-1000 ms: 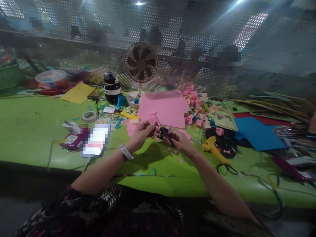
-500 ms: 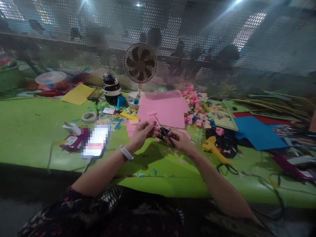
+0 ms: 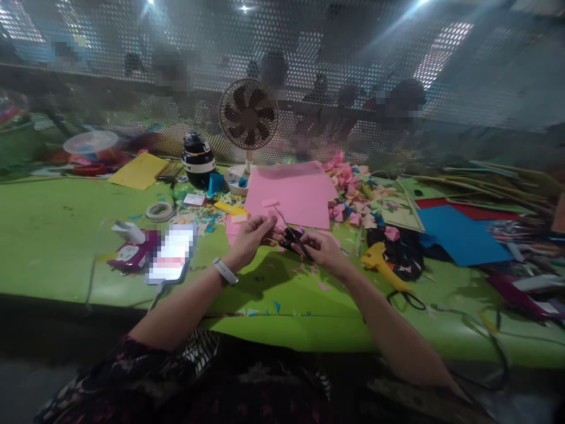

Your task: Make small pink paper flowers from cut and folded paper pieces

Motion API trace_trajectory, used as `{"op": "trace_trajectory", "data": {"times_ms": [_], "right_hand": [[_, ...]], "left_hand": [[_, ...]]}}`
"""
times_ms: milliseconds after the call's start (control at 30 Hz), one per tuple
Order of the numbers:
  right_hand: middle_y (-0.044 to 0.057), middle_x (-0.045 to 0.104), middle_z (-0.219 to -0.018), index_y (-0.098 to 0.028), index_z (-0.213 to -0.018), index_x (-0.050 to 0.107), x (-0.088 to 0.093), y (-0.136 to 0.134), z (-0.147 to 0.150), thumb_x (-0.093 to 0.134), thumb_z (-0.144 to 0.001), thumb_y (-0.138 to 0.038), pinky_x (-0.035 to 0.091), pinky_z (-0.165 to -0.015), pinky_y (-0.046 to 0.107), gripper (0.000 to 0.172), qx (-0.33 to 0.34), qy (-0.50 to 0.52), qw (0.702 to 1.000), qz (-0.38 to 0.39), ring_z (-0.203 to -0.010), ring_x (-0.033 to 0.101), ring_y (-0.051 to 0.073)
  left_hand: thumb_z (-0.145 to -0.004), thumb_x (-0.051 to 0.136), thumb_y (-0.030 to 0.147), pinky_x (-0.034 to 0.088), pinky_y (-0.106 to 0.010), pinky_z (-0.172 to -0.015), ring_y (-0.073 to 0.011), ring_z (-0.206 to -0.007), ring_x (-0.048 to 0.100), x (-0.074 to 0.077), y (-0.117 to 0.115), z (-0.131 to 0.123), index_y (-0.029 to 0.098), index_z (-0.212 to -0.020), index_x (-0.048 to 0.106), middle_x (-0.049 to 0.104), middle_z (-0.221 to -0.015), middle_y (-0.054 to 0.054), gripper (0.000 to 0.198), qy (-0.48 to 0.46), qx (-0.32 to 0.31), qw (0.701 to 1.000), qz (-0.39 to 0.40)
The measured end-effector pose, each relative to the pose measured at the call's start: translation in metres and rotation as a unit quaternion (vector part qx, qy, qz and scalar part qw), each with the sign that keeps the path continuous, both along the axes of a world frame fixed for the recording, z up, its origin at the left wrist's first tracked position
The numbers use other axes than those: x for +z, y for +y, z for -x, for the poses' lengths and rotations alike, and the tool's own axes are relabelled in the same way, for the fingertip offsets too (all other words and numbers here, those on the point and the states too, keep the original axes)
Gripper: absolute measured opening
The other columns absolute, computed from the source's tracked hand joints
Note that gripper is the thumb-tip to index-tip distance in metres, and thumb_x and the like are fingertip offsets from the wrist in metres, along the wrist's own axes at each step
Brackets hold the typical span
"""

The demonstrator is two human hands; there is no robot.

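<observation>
- While the right hand (image 3: 325, 252) has its fingers closed round a slim dark tool (image 3: 302, 245), whose exact kind is hard to tell, the left hand (image 3: 252, 238) faces it with thumb and forefinger close together; whether they pinch a scrap cannot be told against the pink behind.
- The tool slants from the right fingers up and leftward, its thin end just right of the left fingertips.
- Directly beyond both sets of fingers lies a pink paper sheet (image 3: 300, 182), with a small pink strip (image 3: 271, 203) on it, near the tool's end.
- Just behind the left fingers, smaller pink papers (image 3: 233, 229) lie on the green surface (image 3: 265, 294), near a yellow utility knife (image 3: 230, 208).
- Past the right fingers, farther off, is a heap of folded pink paper pieces (image 3: 346, 174).
- To the right of the right fingers lies a yellow glue gun (image 3: 375, 259), and well beyond it a blue sheet (image 3: 468, 235).
- Well left of the left fingers are a lit phone (image 3: 172, 256) and a roll of tape (image 3: 159, 211).
- Farthest ahead of the fingers stands a fan (image 3: 249, 115).
</observation>
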State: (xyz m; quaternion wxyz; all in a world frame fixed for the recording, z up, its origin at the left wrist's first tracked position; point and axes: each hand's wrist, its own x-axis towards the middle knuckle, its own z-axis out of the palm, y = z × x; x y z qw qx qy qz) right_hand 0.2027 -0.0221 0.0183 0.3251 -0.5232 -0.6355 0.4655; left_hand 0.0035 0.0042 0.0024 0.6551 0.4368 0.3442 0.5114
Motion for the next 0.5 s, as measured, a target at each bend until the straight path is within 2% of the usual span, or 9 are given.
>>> {"op": "trace_trajectory", "data": {"times_ms": [200,367,500], "right_hand": [[-0.001,0.058,-0.059,-0.02,-0.069,0.056,0.0026,-0.0014,-0.0007,0.079,-0.057,-0.071,0.035,-0.049,0.025,0.057,0.01,0.003,1.0,0.012,-0.053,0.052,0.012],[-0.004,0.054,-0.058,-0.019,-0.068,0.056,0.0038,-0.0013,-0.0005,0.082,-0.052,-0.071,0.033,-0.048,0.023,0.06,-0.002,0.012,1.0,0.014,-0.052,0.049,0.01],[-0.003,0.055,-0.056,-0.019,-0.067,0.055,0.0032,-0.0006,-0.0019,0.08,-0.054,-0.073,0.031,-0.047,0.023,0.061,-0.002,0.0,1.0,0.015,-0.05,0.048,0.01]], "left_hand": [[-0.065,0.081,0.065,0.05,-0.02,-0.049,-0.0145,-0.061,0.072,-0.0014,0.0018,0.0017,0.016,-0.084,0.06,0.077,-0.085,-0.008,0.056,0.032,0.011,0.999,-0.023],[-0.066,0.08,0.065,0.053,-0.021,-0.053,-0.0146,-0.061,0.071,-0.0014,0.0026,0.0028,0.015,-0.084,0.061,0.076,-0.079,-0.008,0.056,0.053,-0.019,0.998,-0.027],[-0.066,0.08,0.064,0.052,-0.019,-0.05,-0.0173,-0.067,0.074,-0.0028,0.004,0.0026,0.016,-0.086,0.061,0.073,-0.078,-0.005,0.056,0.039,0.002,0.999,-0.025]]}}
